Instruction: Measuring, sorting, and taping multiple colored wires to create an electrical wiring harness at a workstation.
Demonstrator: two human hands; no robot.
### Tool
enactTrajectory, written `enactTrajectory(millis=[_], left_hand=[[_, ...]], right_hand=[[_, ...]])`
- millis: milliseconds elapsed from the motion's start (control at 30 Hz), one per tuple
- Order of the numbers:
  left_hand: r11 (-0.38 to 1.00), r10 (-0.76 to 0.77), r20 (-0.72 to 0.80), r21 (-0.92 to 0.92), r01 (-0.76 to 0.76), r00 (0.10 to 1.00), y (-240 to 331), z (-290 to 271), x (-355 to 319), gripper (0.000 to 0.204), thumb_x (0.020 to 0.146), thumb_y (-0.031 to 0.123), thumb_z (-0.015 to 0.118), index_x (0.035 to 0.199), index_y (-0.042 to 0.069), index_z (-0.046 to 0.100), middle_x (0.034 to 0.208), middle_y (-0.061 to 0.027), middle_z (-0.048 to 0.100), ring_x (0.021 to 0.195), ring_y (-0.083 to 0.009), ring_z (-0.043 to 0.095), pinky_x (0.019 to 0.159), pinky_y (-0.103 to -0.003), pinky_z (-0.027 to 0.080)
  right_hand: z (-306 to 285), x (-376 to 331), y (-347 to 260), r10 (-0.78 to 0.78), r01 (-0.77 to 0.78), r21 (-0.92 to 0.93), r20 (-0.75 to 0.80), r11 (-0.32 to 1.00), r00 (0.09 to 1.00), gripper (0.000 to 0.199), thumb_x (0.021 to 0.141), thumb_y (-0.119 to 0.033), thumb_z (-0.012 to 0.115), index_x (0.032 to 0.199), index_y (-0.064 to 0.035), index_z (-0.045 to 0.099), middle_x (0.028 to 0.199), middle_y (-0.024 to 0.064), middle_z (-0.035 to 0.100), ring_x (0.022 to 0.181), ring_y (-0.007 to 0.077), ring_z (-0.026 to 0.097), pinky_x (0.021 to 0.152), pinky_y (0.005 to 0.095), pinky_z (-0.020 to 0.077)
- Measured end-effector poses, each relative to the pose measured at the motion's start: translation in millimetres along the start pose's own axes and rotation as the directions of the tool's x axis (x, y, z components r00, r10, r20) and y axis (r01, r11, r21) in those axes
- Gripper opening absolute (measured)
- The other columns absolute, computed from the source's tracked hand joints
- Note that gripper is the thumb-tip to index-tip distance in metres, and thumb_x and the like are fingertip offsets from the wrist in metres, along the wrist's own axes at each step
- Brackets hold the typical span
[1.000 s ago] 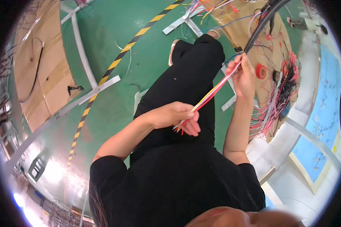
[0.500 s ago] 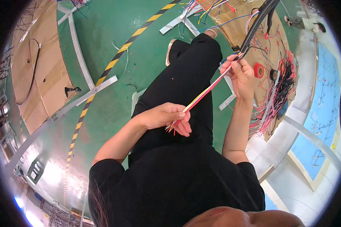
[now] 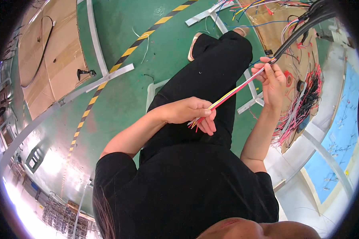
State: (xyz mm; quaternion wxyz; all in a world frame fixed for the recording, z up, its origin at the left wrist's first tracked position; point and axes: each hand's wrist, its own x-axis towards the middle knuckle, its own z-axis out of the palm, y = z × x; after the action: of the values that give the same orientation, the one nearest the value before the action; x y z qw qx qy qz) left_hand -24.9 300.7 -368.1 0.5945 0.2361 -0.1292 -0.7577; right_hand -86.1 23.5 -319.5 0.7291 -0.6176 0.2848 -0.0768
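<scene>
A slim bundle of red, yellow and white wires (image 3: 237,88) stretches taut on a slant between my two hands, above my lap. My left hand (image 3: 191,110) is closed round its lower end, and the loose wire tips fan out below the fingers. At the upper end my right hand (image 3: 274,81) pinches the bundle where it comes out of a thick black cable sleeve (image 3: 295,38). That sleeve runs up and away to the far right, over a cardboard-covered bench.
On the right-hand cardboard (image 3: 263,14) lie a red tape roll (image 3: 288,79), a black tape roll (image 3: 300,85) and a heap of red and black wires (image 3: 303,101). Another cardboard sheet (image 3: 56,59) is at left. Striped tape (image 3: 125,53) crosses the green floor. A blue board (image 3: 333,139) stands far right.
The view has swung a little, so hands and surroundings sit further right in the picture. Both hands keep their hold on the wires, with little change in their pose.
</scene>
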Motion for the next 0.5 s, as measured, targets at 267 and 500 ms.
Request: enactTrajectory(millis=[267, 500], left_hand=[[0.994, 0.036, -0.085, 0.106, -0.027, 0.996, -9.0, 2.0, 1.3, 0.025, 0.103, 0.02, 0.039, 0.096, 0.001, 0.054, 0.095, -0.015, 0.069, 0.088, -0.0203, 0.07, 0.077, -0.029, 0.055], [0.996, -0.041, -0.1, 0.074, 0.048, 0.994, -3.5, 3.8, -3.0, 0.027, 0.101, 0.022, 0.046, 0.104, -0.001, 0.058, 0.099, -0.0138, 0.069, 0.088, -0.0193, 0.07, 0.076, -0.028, 0.055]], right_hand=[[-2.2, 2.7, 4.0, 0.007, -0.006, -0.063, 0.01, 0.998, 1.0, 0.021, 0.099, -0.017, 0.05, 0.106, 0.0011, 0.057, 0.091, 0.0118, 0.067, 0.081, 0.019, 0.069, 0.072, 0.0276, 0.0568], [-3.1, 5.3, 6.4, 0.024, -0.023, -0.105, 0.003, 0.994, 1.0, 0.021, 0.099, -0.018, 0.052, 0.105, 0.0011, 0.058, 0.091, 0.0121, 0.067, 0.081, 0.0196, 0.069, 0.071, 0.0279, 0.0569]])
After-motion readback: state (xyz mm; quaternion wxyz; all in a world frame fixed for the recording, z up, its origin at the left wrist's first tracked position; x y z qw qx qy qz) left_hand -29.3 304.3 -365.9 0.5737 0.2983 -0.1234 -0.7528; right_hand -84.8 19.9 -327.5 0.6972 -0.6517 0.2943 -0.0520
